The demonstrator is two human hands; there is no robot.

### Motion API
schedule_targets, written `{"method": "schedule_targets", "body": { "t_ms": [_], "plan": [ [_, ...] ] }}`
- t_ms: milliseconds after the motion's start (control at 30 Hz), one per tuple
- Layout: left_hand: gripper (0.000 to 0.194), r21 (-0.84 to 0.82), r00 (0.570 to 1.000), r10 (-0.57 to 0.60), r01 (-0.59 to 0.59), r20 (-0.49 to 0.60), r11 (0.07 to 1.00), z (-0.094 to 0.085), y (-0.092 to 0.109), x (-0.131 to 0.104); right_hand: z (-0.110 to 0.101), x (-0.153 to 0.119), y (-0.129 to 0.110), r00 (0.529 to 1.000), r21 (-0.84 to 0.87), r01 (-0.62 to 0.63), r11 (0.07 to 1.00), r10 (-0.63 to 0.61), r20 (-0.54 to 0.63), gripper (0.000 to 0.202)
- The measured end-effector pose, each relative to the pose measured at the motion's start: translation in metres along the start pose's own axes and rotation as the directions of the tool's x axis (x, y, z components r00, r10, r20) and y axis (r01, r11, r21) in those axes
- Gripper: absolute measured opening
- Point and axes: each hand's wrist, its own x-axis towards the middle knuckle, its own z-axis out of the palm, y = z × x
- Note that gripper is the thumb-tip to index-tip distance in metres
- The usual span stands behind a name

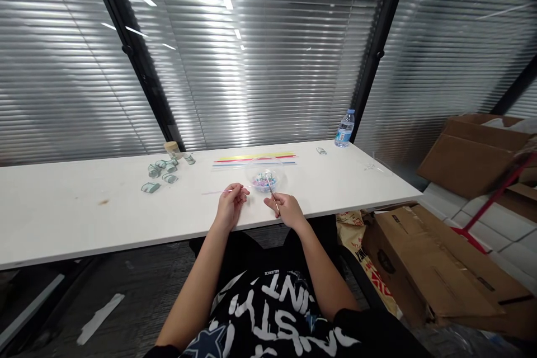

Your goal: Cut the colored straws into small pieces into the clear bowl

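Observation:
Over the front part of the white table, my left hand is closed on a thin pinkish stick that points toward a clear bowl. My right hand holds a slim pair of scissors, their tips over the bowl. Small blue, pink and purple pieces lie in the clear bowl. Behind it, several thin yellow, red and blue strips lie side by side. Whether the scissors touch the stick is too small to tell.
Several small greenish bundles and a lidded jar are on the left of the white table. A water bottle stands at the back right. Cardboard boxes are right of the table.

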Motion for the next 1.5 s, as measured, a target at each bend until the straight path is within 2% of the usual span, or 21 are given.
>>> {"method": "schedule_targets", "body": {
  "t_ms": [1500],
  "plan": [
    [0.036,-0.001,1.0,0.002,-0.002,-0.011,1.0,0.0016,-0.0001,-0.0003,-0.001,0.0018,-0.0017,0.999,-0.081,0.009,0.997,-0.012,-0.036,0.049]
  ]
}}
